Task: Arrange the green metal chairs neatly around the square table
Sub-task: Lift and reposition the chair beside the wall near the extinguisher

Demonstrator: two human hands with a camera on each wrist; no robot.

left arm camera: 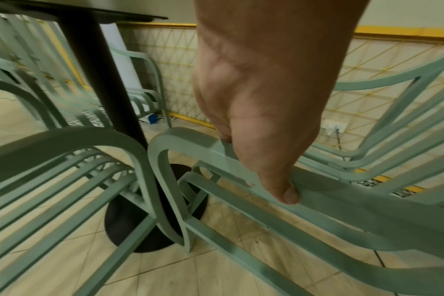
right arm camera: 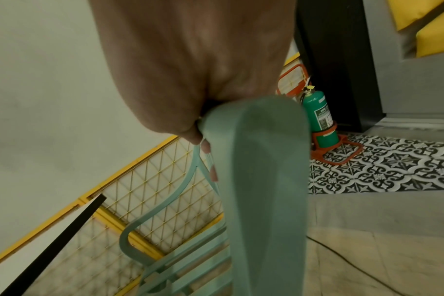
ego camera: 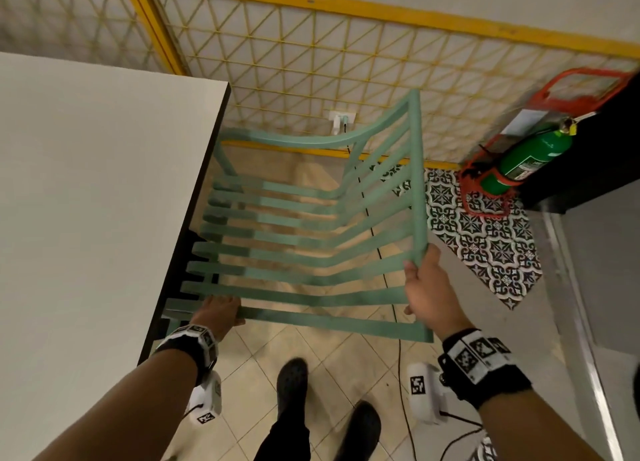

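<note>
Flanking the white square table (ego camera: 86, 201), the green slatted metal chair (ego camera: 304, 239) sits partly tucked; left hand (ego camera: 218, 313) curls round its armrest, right hand (ego camera: 427, 287) clasps the backrest top. Probably stiff, weighty: grip frame, not slats.

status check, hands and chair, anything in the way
Left hand grips chair front rail, right hand grips backrest. Chair partly under table. Second chair close beside it; cord on floor.

Yellow mesh fence (ego camera: 311, 62), beige floor tiles (ego camera: 349, 367), green extinguisher (ego camera: 530, 155).
</note>
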